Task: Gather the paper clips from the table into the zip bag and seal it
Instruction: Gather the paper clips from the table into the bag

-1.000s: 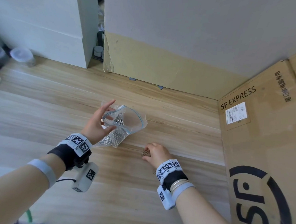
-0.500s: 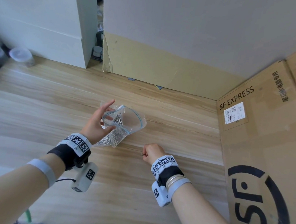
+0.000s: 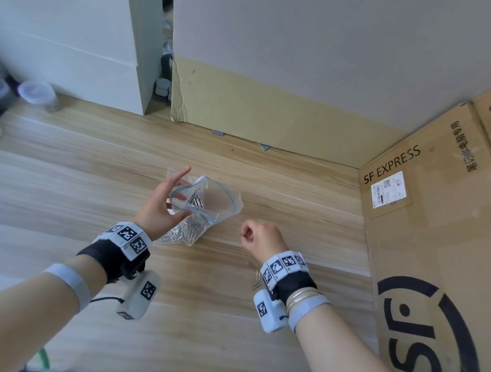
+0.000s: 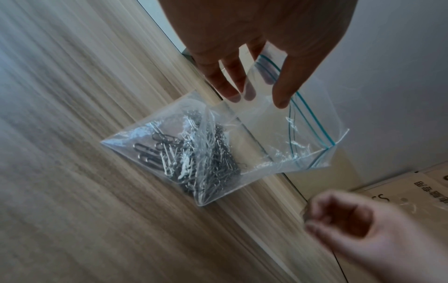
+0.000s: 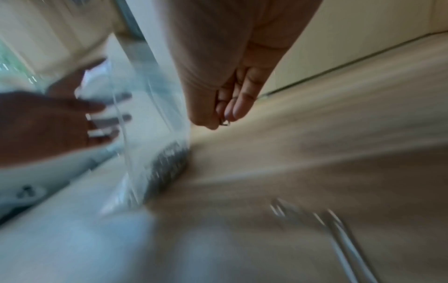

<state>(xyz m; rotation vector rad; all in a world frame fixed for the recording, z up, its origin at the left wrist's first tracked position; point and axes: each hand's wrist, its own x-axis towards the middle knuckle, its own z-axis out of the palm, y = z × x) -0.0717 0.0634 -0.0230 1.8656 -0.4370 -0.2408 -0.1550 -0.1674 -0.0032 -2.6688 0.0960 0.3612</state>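
A clear zip bag [image 3: 208, 203] with a blue seal line stands on the wooden table [image 3: 64, 179], its mouth open and a heap of silver paper clips [image 4: 194, 159] in its bottom. My left hand [image 3: 164, 203] pinches the bag's near rim between thumb and fingers [image 4: 281, 95]. My right hand [image 3: 256, 236] hovers just right of the bag, fingers curled round paper clips [image 5: 224, 122] whose metal tips stick out. Two or three loose paper clips [image 3: 255, 275] lie on the table beside my right wrist.
A large SF Express cardboard box [image 3: 438, 243] walls off the right side. A grey and tan board [image 3: 273, 100] stands behind the bag, and a white box [image 3: 68, 42] at the back left. A small lidded jar [image 3: 38, 96] sits far left.
My right hand picked clips off the table, closed into a fist and rose toward the bag's right side. The loose clips near the wrist came into view. The left hand and bag stayed put.
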